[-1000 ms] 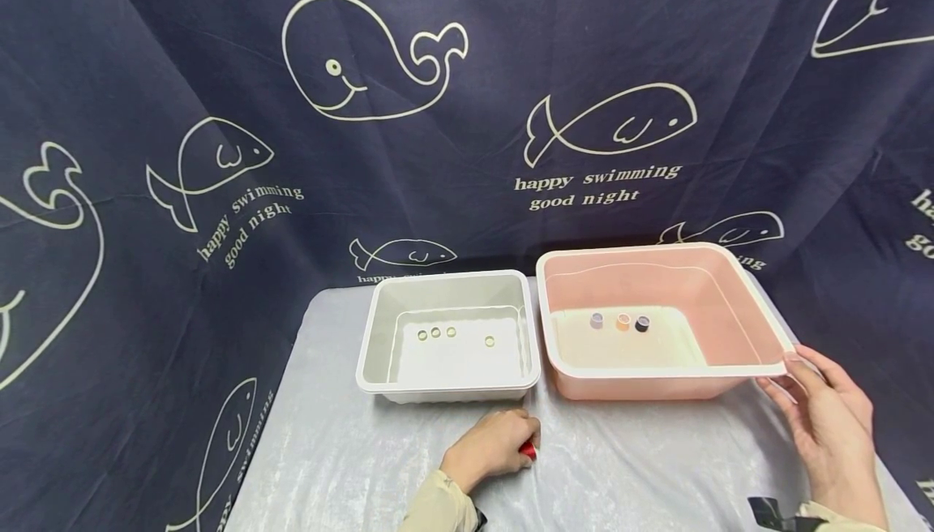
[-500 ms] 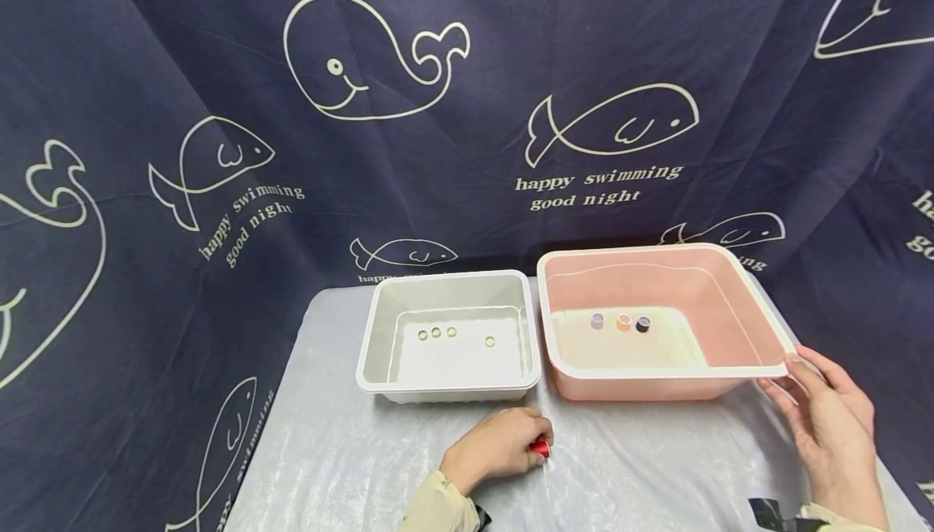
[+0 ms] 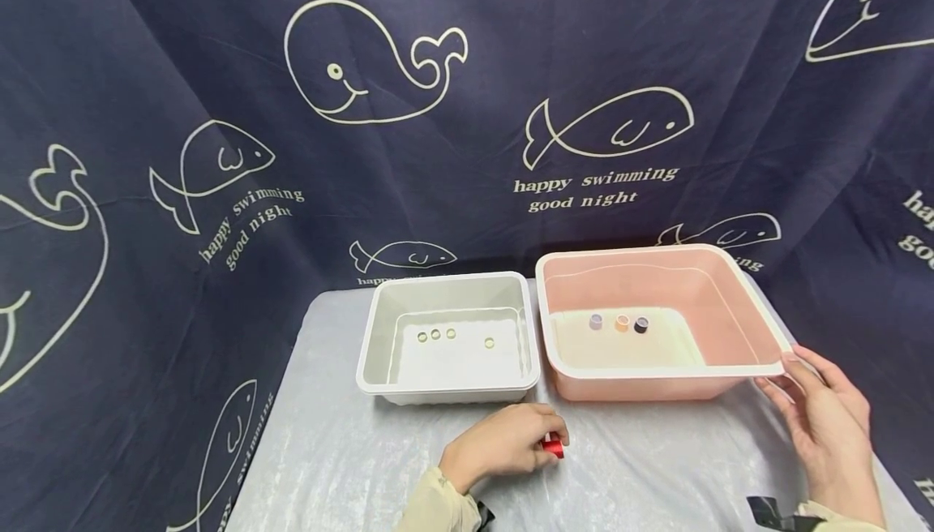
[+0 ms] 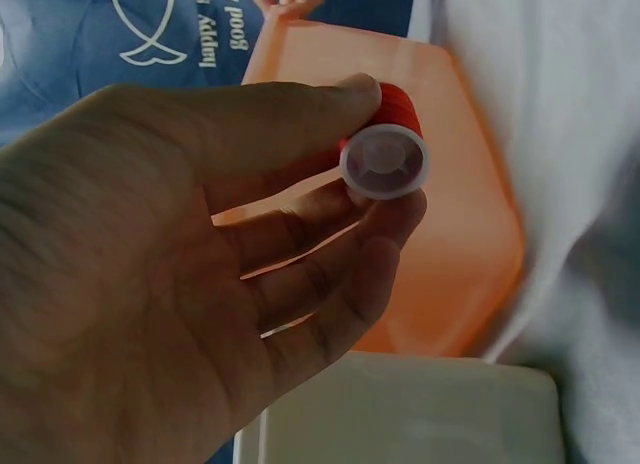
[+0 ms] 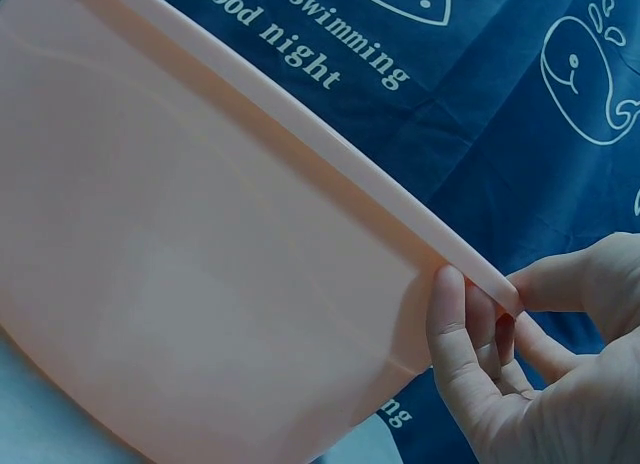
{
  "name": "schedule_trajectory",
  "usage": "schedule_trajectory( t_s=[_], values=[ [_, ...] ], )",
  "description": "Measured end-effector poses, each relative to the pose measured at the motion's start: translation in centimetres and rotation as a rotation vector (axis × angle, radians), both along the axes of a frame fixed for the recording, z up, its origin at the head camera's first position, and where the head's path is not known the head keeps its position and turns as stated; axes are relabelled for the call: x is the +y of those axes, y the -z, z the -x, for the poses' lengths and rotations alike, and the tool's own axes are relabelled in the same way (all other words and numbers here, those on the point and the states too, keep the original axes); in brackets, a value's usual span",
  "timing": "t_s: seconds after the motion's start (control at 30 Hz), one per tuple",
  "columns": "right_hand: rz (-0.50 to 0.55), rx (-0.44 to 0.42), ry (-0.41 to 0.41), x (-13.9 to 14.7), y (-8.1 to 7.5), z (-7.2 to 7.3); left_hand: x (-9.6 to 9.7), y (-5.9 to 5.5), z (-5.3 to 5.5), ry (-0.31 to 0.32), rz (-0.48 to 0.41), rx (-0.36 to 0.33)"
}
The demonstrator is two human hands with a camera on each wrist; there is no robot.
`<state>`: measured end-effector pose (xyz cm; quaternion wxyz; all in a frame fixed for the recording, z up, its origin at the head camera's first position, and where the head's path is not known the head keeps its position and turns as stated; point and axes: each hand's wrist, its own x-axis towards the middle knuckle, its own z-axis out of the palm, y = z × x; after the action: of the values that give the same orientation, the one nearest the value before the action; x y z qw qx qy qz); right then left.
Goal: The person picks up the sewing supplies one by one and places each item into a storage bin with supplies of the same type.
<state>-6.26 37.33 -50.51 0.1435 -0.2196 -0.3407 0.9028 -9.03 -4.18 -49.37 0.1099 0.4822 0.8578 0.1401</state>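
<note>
My left hand (image 3: pixel 507 440) pinches a small spool of red thread (image 3: pixel 553 446) between thumb and fingers, low over the table in front of the two basins. In the left wrist view the spool's pale plastic end (image 4: pixel 385 162) faces the camera. At the right, my right hand (image 3: pixel 828 418) grips the front right corner of the pink basin (image 3: pixel 660 386); thumb and fingers lie around its rim (image 5: pixel 470 264) in the right wrist view. Inside that basin are a greyish spool (image 3: pixel 596 322), an orange one (image 3: pixel 622 323) and a black one (image 3: pixel 641 324).
Left of the pink basin stands a white basin (image 3: pixel 452 395) holding several small pale ring-like pieces (image 3: pixel 435 335). Both rest on a table with a light grey cloth (image 3: pixel 314 443). Behind and at the sides hangs a dark blue curtain (image 3: pixel 481 191) with whale and fish drawings.
My left hand has shifted a little to the right with the red thread spool, and more of the spool shows. The right hand keeps its grip on the pink basin's corner.
</note>
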Motion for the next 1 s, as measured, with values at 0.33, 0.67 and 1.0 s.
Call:
schedule_trajectory(
  t_s=[0.33, 0.67, 1.0],
  values=[
    [-0.004, -0.014, -0.005, 0.1, 0.2, 0.1, 0.8, -2.9, 1.5, 0.092, -0.121, -0.163],
    [0.003, -0.003, -0.008, 0.1, 0.2, -0.2, 1.7, -5.5, 3.9, 0.124, -0.188, -0.224],
    [0.008, 0.015, -0.017, 0.2, 0.2, -0.1, 3.0, -7.8, 6.4, 0.122, -0.216, -0.220]
  ],
)
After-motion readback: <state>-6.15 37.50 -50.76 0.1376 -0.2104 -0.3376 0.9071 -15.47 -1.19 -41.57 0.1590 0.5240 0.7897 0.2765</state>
